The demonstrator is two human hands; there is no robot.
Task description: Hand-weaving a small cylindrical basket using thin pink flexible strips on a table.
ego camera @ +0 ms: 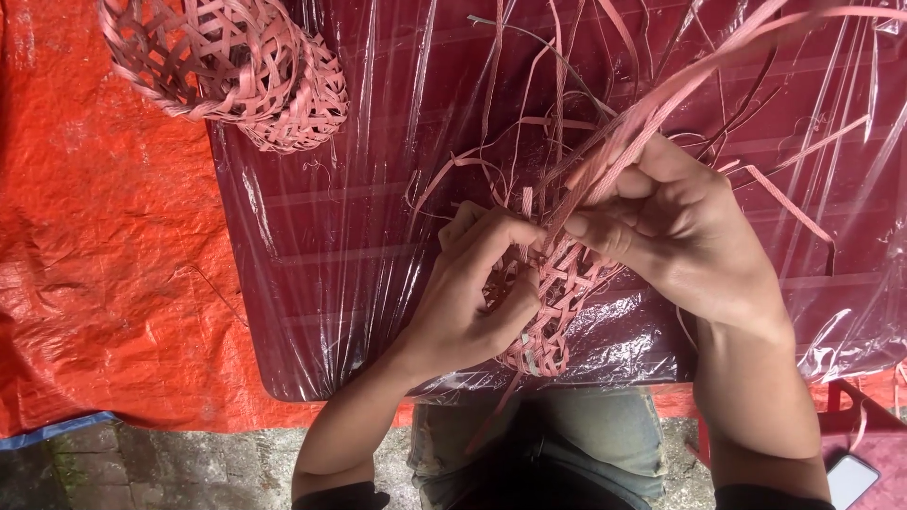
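A small woven piece of pink strips (546,326) lies near the front edge of a dark red table under clear plastic sheet (331,283). My left hand (472,293) presses on the weave and pinches a strip at its top. My right hand (675,222) grips a bundle of loose pink strips (661,99) that run up and to the right from the weave. Part of the weave is hidden under both hands.
Two finished pink woven baskets (231,66) lie at the table's far left corner. Loose strips (794,203) are scattered across the right side. An orange tarp (94,236) covers the ground at left. A phone (850,480) lies at the lower right.
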